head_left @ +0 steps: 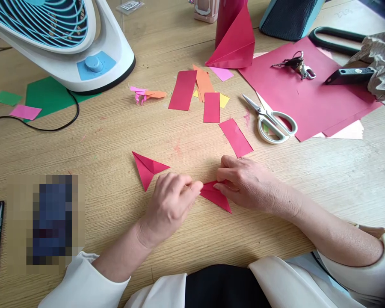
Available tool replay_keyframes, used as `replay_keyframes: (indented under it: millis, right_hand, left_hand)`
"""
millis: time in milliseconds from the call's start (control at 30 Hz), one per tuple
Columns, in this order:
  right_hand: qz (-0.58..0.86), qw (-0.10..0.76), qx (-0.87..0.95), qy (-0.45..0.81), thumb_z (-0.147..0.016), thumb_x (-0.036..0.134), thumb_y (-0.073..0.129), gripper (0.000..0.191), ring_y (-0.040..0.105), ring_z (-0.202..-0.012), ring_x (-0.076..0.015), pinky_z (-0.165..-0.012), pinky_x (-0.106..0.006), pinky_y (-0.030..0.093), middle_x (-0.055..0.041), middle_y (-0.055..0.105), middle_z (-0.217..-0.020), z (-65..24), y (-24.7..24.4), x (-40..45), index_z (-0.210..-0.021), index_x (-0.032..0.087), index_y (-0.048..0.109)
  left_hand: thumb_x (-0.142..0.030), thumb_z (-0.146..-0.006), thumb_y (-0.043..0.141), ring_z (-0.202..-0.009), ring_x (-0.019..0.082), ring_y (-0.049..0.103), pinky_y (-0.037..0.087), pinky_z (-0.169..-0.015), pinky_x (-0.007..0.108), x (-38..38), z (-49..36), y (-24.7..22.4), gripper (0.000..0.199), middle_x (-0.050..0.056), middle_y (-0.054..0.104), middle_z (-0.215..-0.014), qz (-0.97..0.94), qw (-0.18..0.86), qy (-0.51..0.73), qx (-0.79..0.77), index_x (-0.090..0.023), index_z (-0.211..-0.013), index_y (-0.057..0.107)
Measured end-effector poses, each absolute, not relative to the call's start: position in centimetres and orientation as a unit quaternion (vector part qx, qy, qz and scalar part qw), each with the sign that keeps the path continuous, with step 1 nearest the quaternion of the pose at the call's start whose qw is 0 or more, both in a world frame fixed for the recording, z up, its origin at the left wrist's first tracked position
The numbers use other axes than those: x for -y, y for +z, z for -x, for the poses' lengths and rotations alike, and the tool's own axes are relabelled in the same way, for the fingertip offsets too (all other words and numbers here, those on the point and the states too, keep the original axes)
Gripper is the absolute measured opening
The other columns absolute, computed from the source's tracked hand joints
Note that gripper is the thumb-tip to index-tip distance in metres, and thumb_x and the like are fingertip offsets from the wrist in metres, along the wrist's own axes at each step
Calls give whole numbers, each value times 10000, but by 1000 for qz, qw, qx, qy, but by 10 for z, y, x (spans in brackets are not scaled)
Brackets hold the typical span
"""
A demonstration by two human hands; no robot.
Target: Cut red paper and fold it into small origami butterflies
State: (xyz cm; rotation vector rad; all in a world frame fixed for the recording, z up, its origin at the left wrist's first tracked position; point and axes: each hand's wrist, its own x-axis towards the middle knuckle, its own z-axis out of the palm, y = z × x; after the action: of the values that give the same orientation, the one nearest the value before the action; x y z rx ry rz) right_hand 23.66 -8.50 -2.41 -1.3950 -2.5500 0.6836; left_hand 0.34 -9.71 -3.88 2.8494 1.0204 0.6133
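A folded red paper piece (216, 197) lies on the wooden table between my two hands. My left hand (171, 201) has its fingers closed in a pinch at the paper's left tip. With bent fingers, my right hand (247, 182) presses and grips the right side, hiding its upper right part. Just beyond my left hand lies a second folded red paper piece (146, 167), pointed and creased, with nothing holding it. A flat red paper rectangle (236, 137) rests right behind my right hand's fingers.
White-handled scissors (269, 122) lie to the right, near large red sheets (285, 85) with keys (297, 65) on them. More red rectangles (182, 90) and a small pink and orange paper model (147, 95) are farther back. A fan (93, 55) stands at the left.
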Motion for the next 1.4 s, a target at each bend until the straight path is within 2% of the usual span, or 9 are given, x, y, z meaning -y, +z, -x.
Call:
replay_keyframes:
  millis: [67, 167, 533, 1100, 1267, 1400]
  right_hand:
    - [464, 77, 852, 229, -915, 215, 576, 182, 385, -619, -115, -625, -270, 293, -20, 470, -808, -237, -24, 85, -745, 160, 608]
    - [462, 75, 853, 232, -921, 211, 563, 179, 397, -626, -118, -629, -269, 301, -24, 479, -817, -237, -24, 84, -756, 161, 613]
    - [465, 76, 849, 239, -919, 211, 554, 199, 411, -623, -120, -625, -265, 315, -30, 482, -800, -237, -25, 84, -733, 156, 603]
    - [469, 88, 843, 248, -913, 207, 552, 187, 415, -602, -106, -614, -256, 329, -34, 505, -814, -237, -27, 83, -739, 151, 588]
    - [469, 87, 842, 253, -907, 198, 560, 174, 423, -613, -111, -617, -260, 334, -35, 509, -819, -237, -26, 82, -742, 151, 588]
    - [470, 89, 840, 254, -908, 201, 566, 178, 428, -620, -113, -622, -261, 337, -34, 512, -817, -238, -26, 83, -738, 152, 584]
  left_hand:
    - [-93, -970, 477, -957, 234, 587, 450, -886, 415, 106, -2, -38, 280, 97, 689, -1050, -941, 15, 214, -262, -135, -1187, 648]
    - [-70, -991, 390, -1042, 238, 600, 453, -954, 410, 116, 0, -38, 353, 113, 707, -1142, -958, 25, 181, -220, -72, -1244, 636]
    - [-56, -989, 367, -1271, 266, 558, 455, -1071, 417, 130, -2, -38, 407, 157, 645, -1342, -955, 0, 135, -265, -52, -1304, 625]
    - [-51, -994, 337, -1263, 315, 606, 538, -1003, 434, 137, -6, -37, 419, 171, 639, -1356, -953, -38, 122, -276, -37, -1291, 632]
    - [-50, -992, 335, -1268, 311, 604, 531, -1009, 431, 141, -8, -37, 424, 170, 632, -1366, -948, -49, 120, -290, -51, -1295, 632]
    - [-40, -975, 348, -1266, 348, 599, 517, -1021, 475, 143, -9, -38, 430, 154, 628, -1376, -945, -57, 118, -299, -61, -1288, 643]
